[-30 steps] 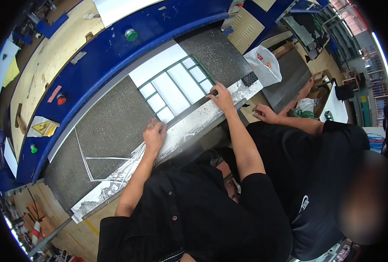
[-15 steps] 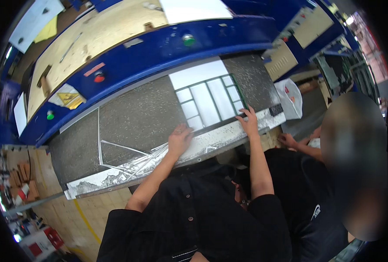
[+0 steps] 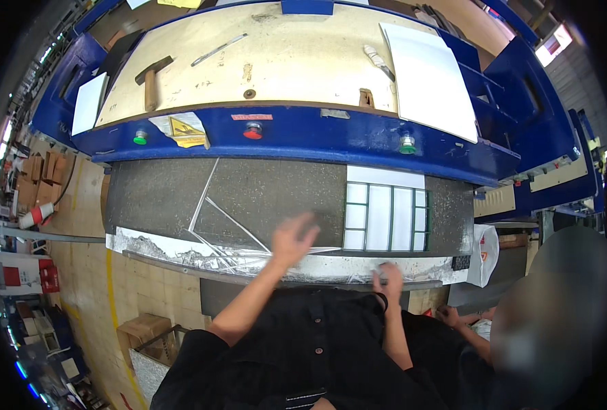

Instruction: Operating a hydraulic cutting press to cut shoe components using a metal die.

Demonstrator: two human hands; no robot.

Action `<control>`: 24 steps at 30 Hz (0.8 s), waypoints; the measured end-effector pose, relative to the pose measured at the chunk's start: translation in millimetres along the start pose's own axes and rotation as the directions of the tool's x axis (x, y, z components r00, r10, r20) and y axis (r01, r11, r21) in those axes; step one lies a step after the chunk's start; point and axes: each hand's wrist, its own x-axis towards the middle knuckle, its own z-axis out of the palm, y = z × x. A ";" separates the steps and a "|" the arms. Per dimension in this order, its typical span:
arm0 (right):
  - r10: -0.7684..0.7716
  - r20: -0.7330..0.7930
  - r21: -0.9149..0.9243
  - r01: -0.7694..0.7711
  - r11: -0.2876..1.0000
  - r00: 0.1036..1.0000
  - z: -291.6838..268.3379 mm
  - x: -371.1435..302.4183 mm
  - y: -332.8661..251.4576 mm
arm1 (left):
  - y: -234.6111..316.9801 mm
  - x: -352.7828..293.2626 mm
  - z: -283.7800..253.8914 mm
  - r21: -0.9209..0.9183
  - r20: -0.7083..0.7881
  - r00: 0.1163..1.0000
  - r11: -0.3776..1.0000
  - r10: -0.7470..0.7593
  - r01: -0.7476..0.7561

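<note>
My left hand (image 3: 292, 239) hovers, blurred, over the front of the grey machine bed (image 3: 276, 191), fingers spread and holding nothing. Just left of it lie thin loose metal strips (image 3: 214, 222). My right hand (image 3: 387, 280) rests on the shiny front ledge (image 3: 317, 268) of the bed with fingers curled; whether it grips anything is unclear. A white panel with a green grid (image 3: 385, 217) lies flat on the bed just beyond my right hand.
The blue machine body (image 3: 303, 137) carries green and red buttons. Its wooden top holds a hammer (image 3: 149, 78), a white sheet (image 3: 430, 75) and small tools. A co-worker's hand (image 3: 448, 316) is at lower right beside a white plastic bag (image 3: 484, 253). Cardboard boxes (image 3: 143, 331) stand on the floor.
The view has swung so the machine sits level. My left hand has lifted off the front ledge and moved over the bed. My right hand has drawn back from the green-grid panel's corner to the ledge.
</note>
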 end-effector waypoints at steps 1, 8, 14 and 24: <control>0.049 0.144 0.144 -0.070 0.987 0.988 11.9 -2.7 -1.4 | 9.7 25.2 -21.3 0.049 -0.130 0.991 0.998 0.038 -0.032; -0.098 0.321 0.401 -0.041 0.915 0.942 24.2 85.0 -4.0 | 106.6 178.1 -87.2 0.364 -0.339 0.807 0.858 0.484 -0.362; 0.014 0.398 0.194 -0.099 0.976 0.917 42.8 116.5 12.0 | 174.0 231.6 31.9 0.340 0.031 0.857 0.800 0.515 -0.494; 0.016 0.305 0.179 -0.074 0.981 0.952 62.1 191.4 33.0 | 168.8 258.0 99.4 0.488 -0.187 0.857 0.803 0.480 -0.343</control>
